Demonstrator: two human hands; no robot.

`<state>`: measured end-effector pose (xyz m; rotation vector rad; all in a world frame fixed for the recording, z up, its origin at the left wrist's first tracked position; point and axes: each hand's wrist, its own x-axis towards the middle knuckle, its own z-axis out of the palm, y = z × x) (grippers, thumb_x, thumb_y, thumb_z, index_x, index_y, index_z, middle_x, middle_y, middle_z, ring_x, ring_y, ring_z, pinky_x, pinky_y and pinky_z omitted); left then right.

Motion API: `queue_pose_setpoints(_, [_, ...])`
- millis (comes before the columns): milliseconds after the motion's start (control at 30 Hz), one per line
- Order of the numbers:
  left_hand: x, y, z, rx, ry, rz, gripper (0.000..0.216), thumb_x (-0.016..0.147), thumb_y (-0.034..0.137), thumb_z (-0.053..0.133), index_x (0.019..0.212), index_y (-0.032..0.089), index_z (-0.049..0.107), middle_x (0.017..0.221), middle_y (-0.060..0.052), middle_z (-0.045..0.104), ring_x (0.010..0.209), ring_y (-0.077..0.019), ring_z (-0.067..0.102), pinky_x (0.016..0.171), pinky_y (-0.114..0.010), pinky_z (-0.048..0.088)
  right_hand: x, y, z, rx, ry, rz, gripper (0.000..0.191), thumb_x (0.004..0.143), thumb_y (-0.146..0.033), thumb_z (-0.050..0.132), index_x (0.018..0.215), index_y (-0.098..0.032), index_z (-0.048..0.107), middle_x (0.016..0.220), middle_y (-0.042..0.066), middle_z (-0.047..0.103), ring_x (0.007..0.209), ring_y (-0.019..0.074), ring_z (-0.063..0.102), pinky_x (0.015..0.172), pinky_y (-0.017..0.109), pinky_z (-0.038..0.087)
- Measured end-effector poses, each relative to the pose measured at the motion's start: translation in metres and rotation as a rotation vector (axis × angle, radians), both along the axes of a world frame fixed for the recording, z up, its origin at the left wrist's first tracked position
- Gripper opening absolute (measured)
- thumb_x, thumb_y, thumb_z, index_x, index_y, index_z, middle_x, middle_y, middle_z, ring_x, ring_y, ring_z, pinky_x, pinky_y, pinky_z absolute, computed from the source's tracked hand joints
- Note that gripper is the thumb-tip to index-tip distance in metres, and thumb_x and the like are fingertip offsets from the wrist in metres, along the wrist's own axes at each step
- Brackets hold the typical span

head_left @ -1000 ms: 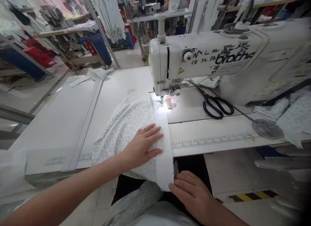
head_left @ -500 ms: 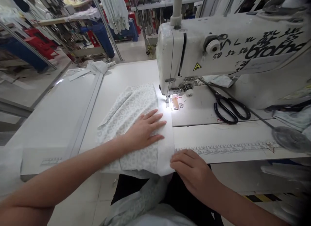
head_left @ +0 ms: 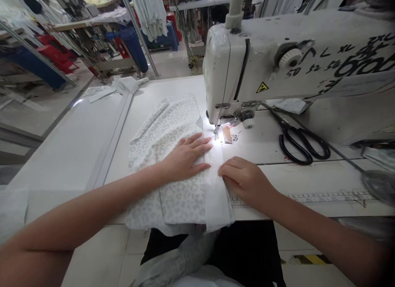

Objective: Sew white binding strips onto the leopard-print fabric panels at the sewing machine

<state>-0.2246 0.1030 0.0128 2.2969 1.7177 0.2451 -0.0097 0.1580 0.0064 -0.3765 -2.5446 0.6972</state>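
Observation:
Pale fabric with a grey leopard-like print [head_left: 183,202] lies on the white table in front of the sewing machine [head_left: 220,64]. A plain white strip [head_left: 214,196] runs along its right side, up to the lit presser foot [head_left: 217,132]. My left hand [head_left: 188,157] is spread flat on the print, its fingertips reaching onto the strip just short of the foot. With fingers closed together, my right hand [head_left: 242,176] pinches the strip's right edge. The lower end of the cloth hangs over the table's front edge.
Black-handled scissors [head_left: 304,145] lie on the machine bed at right. A ruler scale [head_left: 333,197] runs along the front of the table. Bundled white cloth [head_left: 126,85] sits at the far left. A blue bin [head_left: 132,48] and other workstations stand behind.
My right hand has moved up along the strip, nearer the presser foot. The printed cloth has slid slightly away from me, and the view has shifted a little.

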Motion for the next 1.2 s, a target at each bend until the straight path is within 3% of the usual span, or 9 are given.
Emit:
queue_pose_setpoints(300, [-0.027, 0.044, 0.002, 0.016, 0.058, -0.010, 0.054, 0.089, 0.052, 0.039, 0.135, 0.023, 0.036, 0.145, -0.009, 0.032, 0.136, -0.0331, 0.016, 0.103, -0.053, 0.027, -0.029, 0.040, -0.002, 0.045, -0.086, -0.101, 0.021, 0.083, -0.004, 0.048, 0.077, -0.017, 0.063, 0.080, 0.004, 0.066, 0.081, 0.0195, 0.058, 0.069, 0.031, 0.045])
queue_pose_setpoints(400, [-0.029, 0.049, 0.003, 0.046, 0.073, -0.013, 0.059, 0.086, 0.054, 0.042, 0.134, 0.020, 0.038, 0.146, -0.012, 0.029, 0.136, -0.0342, 0.016, 0.104, -0.052, 0.026, -0.017, 0.016, 0.004, 0.109, -0.037, -0.105, 0.024, 0.086, -0.006, 0.042, 0.087, -0.014, 0.064, 0.094, 0.010, 0.067, 0.090, 0.0232, 0.059, 0.076, 0.037, 0.048])
queue_pose_setpoints(500, [-0.014, 0.023, 0.009, 0.020, 0.099, -0.075, 0.067, 0.085, 0.059, 0.040, 0.138, 0.019, 0.033, 0.150, -0.011, 0.021, 0.138, -0.0330, 0.010, 0.108, -0.052, 0.018, 0.020, -0.040, -0.001, 0.118, 0.107, -0.036, 0.025, 0.085, -0.005, 0.041, 0.096, -0.010, 0.062, 0.093, 0.014, 0.066, 0.085, 0.0237, 0.060, 0.073, 0.037, 0.049])
queue_pose_setpoints(567, [0.005, -0.013, 0.013, -0.046, 0.119, -0.194, 0.074, 0.084, 0.063, 0.039, 0.143, 0.021, 0.024, 0.151, -0.008, 0.019, 0.139, -0.0307, 0.011, 0.109, -0.052, 0.015, 0.046, -0.078, -0.016, -0.033, 0.145, 0.039, 0.021, 0.082, -0.008, 0.049, 0.098, -0.013, 0.061, 0.085, 0.009, 0.067, 0.075, 0.0200, 0.061, 0.068, 0.033, 0.051])
queue_pose_setpoints(633, [0.027, -0.056, 0.014, -0.094, 0.151, -0.310, 0.083, 0.081, 0.064, 0.042, 0.145, 0.019, 0.014, 0.151, -0.008, 0.016, 0.138, -0.0294, 0.014, 0.109, -0.051, 0.018, 0.064, -0.103, -0.037, -0.320, 0.114, -0.144, 0.018, 0.083, -0.013, 0.051, 0.098, -0.017, 0.061, 0.081, 0.006, 0.067, 0.070, 0.0182, 0.061, 0.063, 0.030, 0.051])
queue_pose_setpoints(733, [0.054, -0.108, 0.008, -0.014, 0.260, -0.330, 0.070, 0.087, 0.037, 0.045, 0.144, 0.012, 0.016, 0.151, -0.010, 0.015, 0.139, -0.0278, 0.013, 0.104, -0.047, 0.025, 0.065, -0.116, -0.068, -0.812, 0.131, -0.366, 0.020, 0.082, -0.025, 0.058, 0.101, -0.021, 0.060, 0.090, 0.006, 0.067, 0.079, 0.0197, 0.063, 0.071, 0.033, 0.053])
queue_pose_setpoints(867, [0.072, -0.137, -0.011, 0.180, 0.339, -0.261, 0.057, 0.083, 0.008, 0.038, 0.139, 0.012, 0.031, 0.147, -0.011, 0.030, 0.135, -0.0274, 0.022, 0.100, -0.044, 0.027, 0.050, -0.121, -0.078, -1.252, 0.277, -0.301, 0.016, 0.082, -0.034, 0.059, 0.086, -0.020, 0.064, 0.078, 0.002, 0.066, 0.074, 0.0174, 0.061, 0.072, 0.032, 0.050])
queue_pose_setpoints(1033, [0.085, -0.143, -0.029, 0.417, 0.195, -0.094, 0.047, 0.082, 0.011, 0.050, 0.128, 0.022, 0.047, 0.122, -0.011, 0.054, 0.115, -0.0251, 0.044, 0.101, -0.044, 0.027, 0.053, -0.136, -0.057, -1.337, 0.324, -0.299, 0.014, 0.080, -0.033, 0.062, 0.077, -0.019, 0.064, 0.068, -0.002, 0.058, 0.062, 0.0116, 0.051, 0.062, 0.024, 0.044])
queue_pose_setpoints(1200, [0.092, -0.148, -0.030, 0.484, -0.016, -0.066, 0.030, 0.081, 0.012, 0.055, 0.111, 0.017, 0.055, 0.098, -0.009, 0.058, 0.093, -0.0201, 0.050, 0.092, -0.041, 0.037, 0.063, -0.139, -0.046, -1.277, 0.317, -0.264, 0.015, 0.080, -0.033, 0.061, 0.076, -0.018, 0.062, 0.069, -0.002, 0.054, 0.064, 0.0117, 0.048, 0.062, 0.024, 0.041])
